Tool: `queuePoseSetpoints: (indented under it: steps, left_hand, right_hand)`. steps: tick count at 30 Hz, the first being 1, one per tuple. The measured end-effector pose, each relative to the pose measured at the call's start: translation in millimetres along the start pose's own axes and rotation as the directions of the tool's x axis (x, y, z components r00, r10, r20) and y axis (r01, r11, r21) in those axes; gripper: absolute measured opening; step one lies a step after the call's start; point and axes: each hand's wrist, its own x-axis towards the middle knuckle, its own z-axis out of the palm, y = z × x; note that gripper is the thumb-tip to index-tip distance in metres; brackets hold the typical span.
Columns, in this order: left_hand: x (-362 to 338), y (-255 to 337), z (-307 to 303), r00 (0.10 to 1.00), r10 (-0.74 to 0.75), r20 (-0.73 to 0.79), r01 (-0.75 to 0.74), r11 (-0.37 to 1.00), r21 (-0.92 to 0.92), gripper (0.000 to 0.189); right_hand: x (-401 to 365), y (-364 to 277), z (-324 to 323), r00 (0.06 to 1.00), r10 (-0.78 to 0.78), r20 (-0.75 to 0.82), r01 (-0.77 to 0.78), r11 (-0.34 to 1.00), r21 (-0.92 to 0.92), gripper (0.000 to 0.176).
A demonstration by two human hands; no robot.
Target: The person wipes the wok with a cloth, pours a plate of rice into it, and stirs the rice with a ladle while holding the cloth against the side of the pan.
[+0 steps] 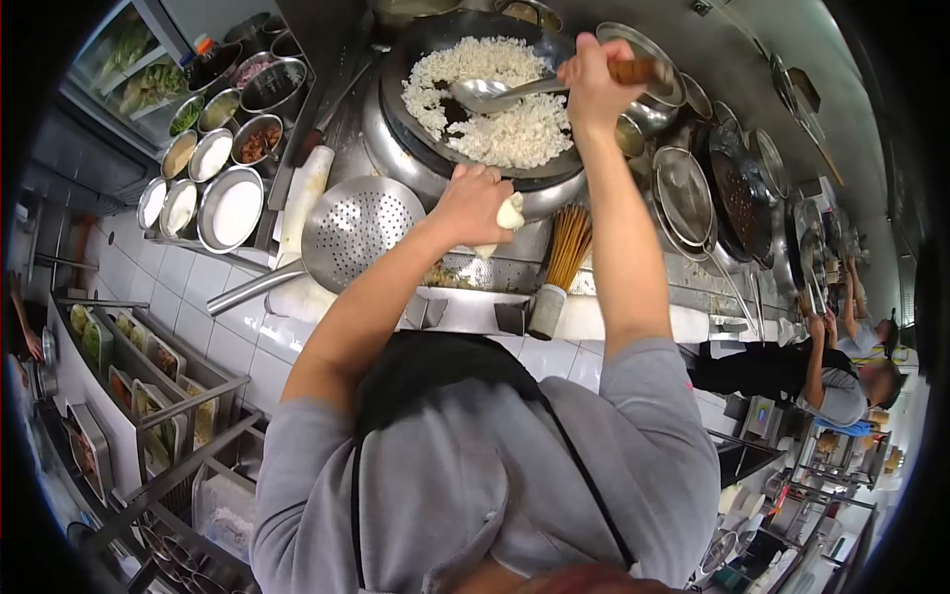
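Nearest, at the worktop (465, 302) edge, a perforated skimmer (356, 233) lies just left of the person's left arm, its handle jutting out past the edge. A bamboo brush (569, 247) stands between the two forearms.

Beyond these, the left hand (475, 203) has its grip closed around a folded cloth (510, 213), pressed to the near rim of the wok (416, 158). The right hand (594, 84) has its grip closed on the wooden handle of a ladle (485, 94), whose bowl rests in the rice (515, 129).

The rice sits in the wok on the burner, white and loose, with a dark patch bared in the middle. It looks mid-fry: in the pan and being turned, with no colour on it yet and nothing plated.

A steel pot (643, 99) touches the wok just right of the ladle hand, so a wide stroke could clip it. Farther off, seasoning bowls (233, 208) crowd the left, a strainer (683, 193) and a second wok (737, 198) the right, and co-workers (841, 386) stand well apart.
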Motion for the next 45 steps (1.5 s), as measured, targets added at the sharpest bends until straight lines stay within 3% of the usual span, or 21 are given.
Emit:
queuePoseSetpoints:
  steps: [4, 5, 6, 7, 8, 10, 14, 16, 18, 20, 24, 25, 27, 32, 35, 36, 39, 40, 42, 44, 45]
  left_hand:
    - [-35, 21, -10, 0.961, -0.077, -0.266, -0.003, 0.957, -0.289, 0.047]
    - [-45, 27, -14, 0.934, -0.153, -0.324, 0.012, 0.917, -0.399, 0.047]
    - [-59, 26, -3, 0.854, -0.515, -0.07, 0.298, 0.596, -0.745, 0.043]
    - [-54, 19, 4, 0.707, -0.706, 0.052, 0.351, 0.286, -0.891, 0.041]
    - [-44, 11, 9, 0.532, -0.816, 0.227, 0.318, -0.056, -0.946, 0.04]
    - [-21, -7, 1, 0.484, -0.708, 0.513, 0.328, -0.397, -0.857, 0.046]
    - [0, -26, 12, 0.467, -0.603, 0.647, 0.475, -0.446, -0.759, 0.039]
    - [8, -28, 13, 0.43, -0.553, 0.713, 0.497, -0.515, -0.699, 0.03]
    - [25, -24, 16, 0.431, -0.621, 0.655, 0.397, -0.521, -0.756, 0.025]
    - [39, -33, 33, 0.327, -0.689, 0.646, 0.289, -0.579, -0.763, 0.017]
    - [28, 26, -21, 0.375, -0.701, 0.606, 0.226, -0.565, -0.793, 0.015]
    - [24, 48, -43, 0.374, -0.68, 0.631, 0.201, -0.605, -0.771, 0.015]
    - [15, 71, -72, 0.423, -0.615, 0.666, 0.22, -0.643, -0.734, 0.014]
    - [-36, 36, 8, 0.448, -0.713, 0.539, 0.197, -0.51, -0.837, 0.012]
    - [-94, 84, -7, 0.343, -0.682, 0.645, 0.277, -0.583, -0.764, 0.015]
    - [-92, 99, -37, 0.275, -0.657, 0.702, 0.312, -0.629, -0.711, 0.017]
    - [-39, 94, -75, 0.386, -0.597, 0.703, 0.266, -0.658, -0.704, 0.014]
    - [-16, 78, -82, 0.413, -0.568, 0.712, 0.257, -0.677, -0.689, 0.013]
    - [-20, 46, -31, 0.505, -0.599, 0.621, 0.287, -0.562, -0.776, 0.013]
    - [-35, 31, 21, 0.48, -0.659, 0.579, 0.26, -0.524, -0.811, 0.012]
    - [-57, 34, 31, 0.603, -0.578, 0.549, 0.237, -0.528, -0.816, 0.014]
  right_hand:
    - [58, -58, -2, 0.991, 0.088, -0.105, -0.116, 0.943, -0.311, 0.031]
    - [76, -63, -30, 0.994, 0.084, 0.071, -0.079, 0.994, -0.069, 0.03]
    - [58, -106, -30, 0.964, 0.204, 0.169, -0.219, 0.973, 0.074, 0.03]
    - [42, -90, -32, 0.997, 0.074, 0.018, -0.074, 0.997, -0.023, 0.031]
    - [19, -65, -39, 0.991, -0.074, -0.114, 0.058, 0.988, -0.14, 0.032]
    - [7, 3, -65, 0.981, -0.011, -0.192, 0.029, 0.995, 0.095, 0.029]
    - [80, -53, -64, 0.972, 0.034, -0.233, -0.119, 0.925, -0.362, 0.031]
    - [89, -57, -97, 0.993, 0.005, -0.115, -0.009, 1.0, -0.03, 0.022]
    - [66, 8, -115, 0.889, -0.062, -0.454, 0.074, 0.997, 0.01, 0.03]
    - [27, 24, -77, 0.856, 0.063, -0.512, 0.001, 0.992, 0.124, 0.026]
    - [70, -87, 2, 0.928, 0.348, -0.132, -0.352, 0.936, -0.004, 0.021]
    - [67, -126, 16, 0.963, 0.264, -0.063, -0.264, 0.965, 0.013, 0.021]
    - [129, -122, -32, 0.82, 0.446, 0.359, -0.528, 0.832, 0.171, 0.022]
    - [57, -73, 21, 0.962, 0.013, -0.272, -0.038, 0.996, -0.085, 0.019]
    - [114, -112, 11, 0.944, 0.32, -0.078, -0.322, 0.947, -0.018, 0.012]
    - [110, -136, 21, 0.964, 0.257, -0.065, -0.261, 0.962, -0.081, 0.014]
    - [134, -160, -20, 0.854, 0.406, 0.325, -0.443, 0.895, 0.046, 0.024]
    - [70, -187, 24, 0.961, 0.233, 0.148, -0.224, 0.972, -0.072, 0.024]
    - [36, -125, 30, 0.973, 0.151, -0.172, -0.191, 0.949, -0.249, 0.025]
    - [29, -82, 21, 0.986, -0.065, -0.153, 0.052, 0.995, -0.084, 0.022]
    - [40, -96, 21, 0.996, -0.01, -0.092, 0.005, 0.998, -0.063, 0.021]
